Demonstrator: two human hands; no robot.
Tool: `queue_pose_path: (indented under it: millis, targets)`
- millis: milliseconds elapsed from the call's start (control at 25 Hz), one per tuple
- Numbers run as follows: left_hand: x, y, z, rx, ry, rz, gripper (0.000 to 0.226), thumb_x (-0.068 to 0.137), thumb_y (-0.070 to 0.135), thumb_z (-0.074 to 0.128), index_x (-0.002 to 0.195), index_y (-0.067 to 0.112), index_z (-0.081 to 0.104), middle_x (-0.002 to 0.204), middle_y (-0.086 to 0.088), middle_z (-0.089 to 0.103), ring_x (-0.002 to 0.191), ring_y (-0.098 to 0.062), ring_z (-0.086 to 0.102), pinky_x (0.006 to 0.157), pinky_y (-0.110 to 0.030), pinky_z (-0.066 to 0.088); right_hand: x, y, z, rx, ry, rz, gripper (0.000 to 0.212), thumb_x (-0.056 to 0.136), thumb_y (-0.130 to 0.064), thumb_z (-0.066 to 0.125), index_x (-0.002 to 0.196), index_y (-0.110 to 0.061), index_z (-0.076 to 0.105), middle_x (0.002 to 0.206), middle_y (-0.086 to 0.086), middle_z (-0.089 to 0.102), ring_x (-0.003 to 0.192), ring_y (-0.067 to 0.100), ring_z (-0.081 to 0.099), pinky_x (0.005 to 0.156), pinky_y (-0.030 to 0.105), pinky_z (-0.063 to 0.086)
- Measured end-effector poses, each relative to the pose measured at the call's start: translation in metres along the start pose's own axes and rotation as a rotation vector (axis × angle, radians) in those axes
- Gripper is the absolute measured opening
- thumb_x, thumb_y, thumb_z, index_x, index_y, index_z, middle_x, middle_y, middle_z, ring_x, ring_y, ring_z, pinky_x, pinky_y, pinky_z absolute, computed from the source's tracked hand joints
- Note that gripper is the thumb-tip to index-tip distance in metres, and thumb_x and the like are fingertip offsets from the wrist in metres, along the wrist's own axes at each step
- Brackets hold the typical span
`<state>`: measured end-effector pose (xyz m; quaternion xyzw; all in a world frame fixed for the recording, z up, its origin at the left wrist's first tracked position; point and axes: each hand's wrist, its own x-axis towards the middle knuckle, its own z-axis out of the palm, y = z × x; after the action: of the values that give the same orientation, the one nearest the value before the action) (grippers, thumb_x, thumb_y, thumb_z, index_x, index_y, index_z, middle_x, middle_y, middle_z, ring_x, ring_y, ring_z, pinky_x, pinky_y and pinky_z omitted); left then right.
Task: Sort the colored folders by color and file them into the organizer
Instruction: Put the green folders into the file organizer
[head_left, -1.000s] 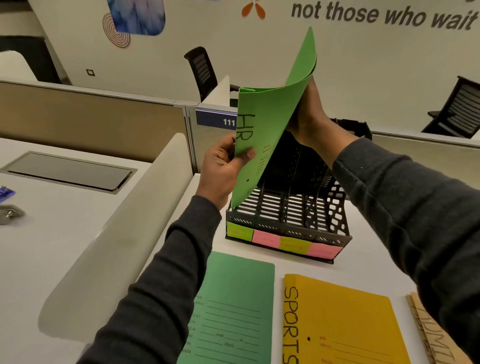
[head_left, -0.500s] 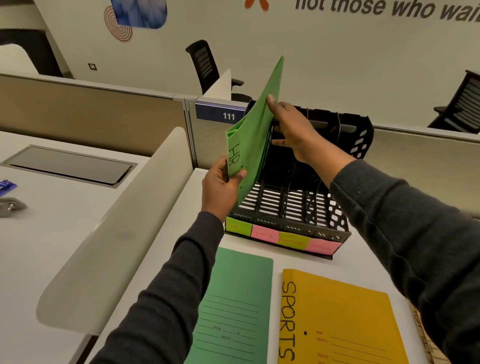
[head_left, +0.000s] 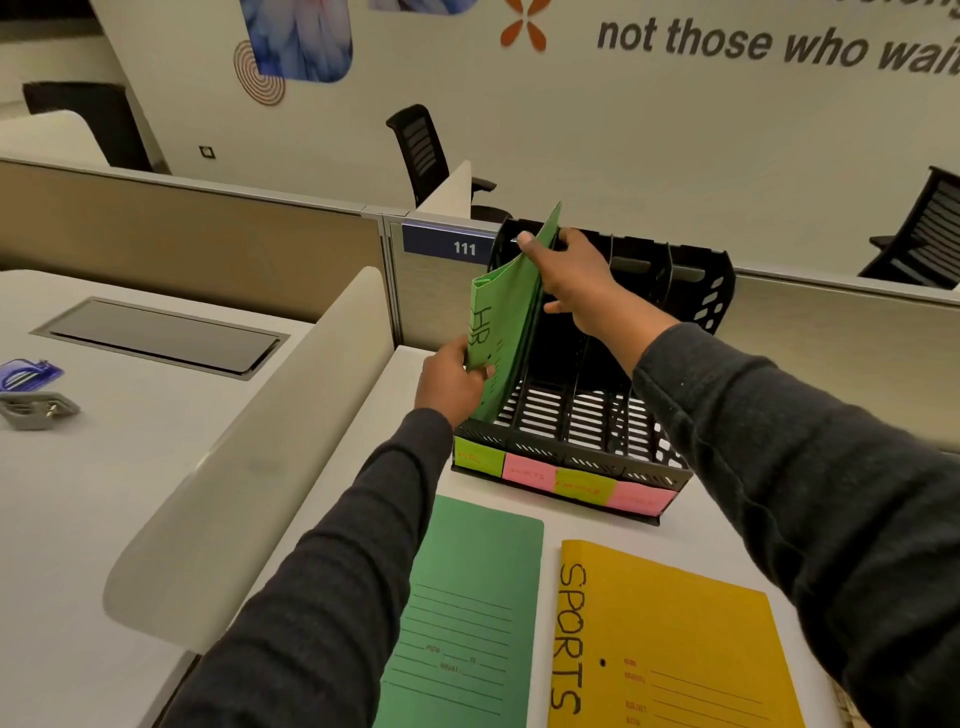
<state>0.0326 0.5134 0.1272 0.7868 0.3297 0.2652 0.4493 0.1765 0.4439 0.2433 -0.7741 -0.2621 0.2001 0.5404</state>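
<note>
White desk (head_left: 597, 527): left hand (head_left: 449, 382) and right hand (head_left: 576, 280) grip the lime-green card folder (head_left: 501, 322), best lowered upright (leftmost bay) into the black plastic organizer (head_left: 571, 410).

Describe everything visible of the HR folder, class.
The HR folder is bright green thin card, with HR handwritten in black on its cover. It stands nearly upright, leaning slightly, its lower end inside the leftmost slot of the black organizer. The left hand pinches its near edge low down; the right hand grips its top edge.
</note>
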Motion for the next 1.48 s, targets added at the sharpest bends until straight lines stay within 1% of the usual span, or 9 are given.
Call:
queue_pose_path:
  millis: [120, 320, 480, 600, 720, 840, 1040, 1280, 1480]
  targets:
    - [-0.011, -0.010, 0.000, 0.029, 0.020, -0.024, 0.032, 0.088, 0.018, 0.069, 0.120, 0.013, 0.061, 0.111, -0.007, 0.070, 0.087, -0.019, 0.068, 0.078, -0.027, 0.051, -0.008, 0.013, -0.001, 0.007, 0.000, 0.068, 0.081, 0.092, -0.053, 0.058, 0.155, -0.016, 0.022, 0.148, 0.012, 0.045, 0.121, 0.030, 0.056, 0.088, 0.044, 0.057]
    - [-0.057, -0.044, -0.019, 0.031, 0.063, -0.077, 0.043, 0.085, 0.032, 0.074, 0.122, 0.017, 0.056, 0.111, -0.001, 0.058, 0.097, -0.019, 0.058, 0.079, -0.028, 0.046, -0.068, 0.057, 0.004, -0.001, 0.004, 0.091, 0.072, 0.094, -0.055, 0.055, 0.152, -0.019, 0.031, 0.133, 0.007, 0.054, 0.107, 0.023, 0.062, 0.088, 0.043, 0.058]
    - [-0.122, -0.098, -0.039, 0.145, -0.059, -0.150, 0.029, 0.084, 0.033, 0.075, 0.108, 0.021, 0.062, 0.109, -0.001, 0.061, 0.095, -0.018, 0.061, 0.071, -0.021, 0.044, -0.153, 0.125, 0.016, -0.066, -0.227, 0.204, 0.052, 0.093, -0.050, 0.058, 0.133, -0.018, 0.052, 0.119, 0.002, 0.061, 0.097, 0.020, 0.065, 0.088, 0.043, 0.058]
    - [-0.167, -0.134, -0.050, 0.331, -0.064, -0.229, 0.037, 0.083, 0.034, 0.075, 0.113, 0.018, 0.061, 0.115, -0.006, 0.058, 0.104, -0.022, 0.059, 0.086, -0.033, 0.049, -0.215, 0.174, 0.025, -0.086, -0.337, 0.390, 0.053, 0.089, -0.050, 0.065, 0.131, -0.020, 0.053, 0.112, 0.002, 0.064, 0.095, 0.020, 0.067, 0.088, 0.040, 0.059]
    - [-0.197, -0.151, -0.056, 0.665, -0.044, -0.433, 0.058, 0.082, 0.055, 0.067, 0.125, 0.019, 0.052, 0.123, -0.008, 0.052, 0.113, -0.028, 0.054, 0.093, -0.041, 0.047, -0.260, 0.204, 0.033, -0.138, -0.380, 0.500, 0.064, 0.086, -0.053, 0.067, 0.138, -0.020, 0.048, 0.122, 0.006, 0.061, 0.097, 0.020, 0.066, 0.088, 0.039, 0.059]
    - [-0.217, -0.157, -0.056, 0.853, -0.082, -0.656, 0.080, 0.075, 0.073, 0.060, 0.128, 0.015, 0.044, 0.127, -0.010, 0.047, 0.119, -0.031, 0.048, 0.094, -0.046, 0.042, -0.290, 0.217, 0.039, -0.139, -0.464, 0.531, 0.079, 0.082, -0.058, 0.069, 0.146, -0.022, 0.040, 0.146, 0.009, 0.046, 0.121, 0.025, 0.056, 0.100, 0.044, 0.052]
    - [-0.215, -0.148, -0.063, 0.618, -0.013, -0.839, 0.089, 0.065, 0.067, 0.077, 0.123, 0.006, 0.048, 0.125, -0.015, 0.056, 0.117, -0.034, 0.054, 0.096, -0.045, 0.047, -0.308, 0.214, 0.042, -0.041, -0.512, 0.537, 0.091, 0.079, -0.059, 0.072, 0.151, -0.024, 0.030, 0.152, 0.005, 0.043, 0.128, 0.026, 0.051, 0.107, 0.045, 0.046]
    - [-0.206, -0.066, -0.099, -0.079, -0.101, -0.706, 0.035, 0.075, 0.024, 0.084, 0.097, 0.001, 0.068, 0.092, -0.019, 0.075, 0.080, -0.036, 0.074, 0.080, -0.054, 0.059, -0.299, 0.205, 0.034, 0.038, -0.514, 0.605, 0.093, 0.081, -0.060, 0.069, 0.154, -0.022, 0.024, 0.158, 0.011, 0.034, 0.136, 0.033, 0.043, 0.102, 0.043, 0.045]
    - [-0.210, 0.043, -0.124, 0.132, -0.088, -0.392, 0.024, 0.082, 0.028, 0.077, 0.101, 0.018, 0.067, 0.088, -0.005, 0.076, 0.071, -0.021, 0.075, 0.074, -0.046, 0.061, -0.271, 0.163, 0.038, 0.159, -0.530, 0.560, 0.082, 0.083, -0.067, 0.060, 0.147, -0.021, 0.036, 0.150, 0.012, 0.043, 0.119, 0.033, 0.054, 0.097, 0.043, 0.052]
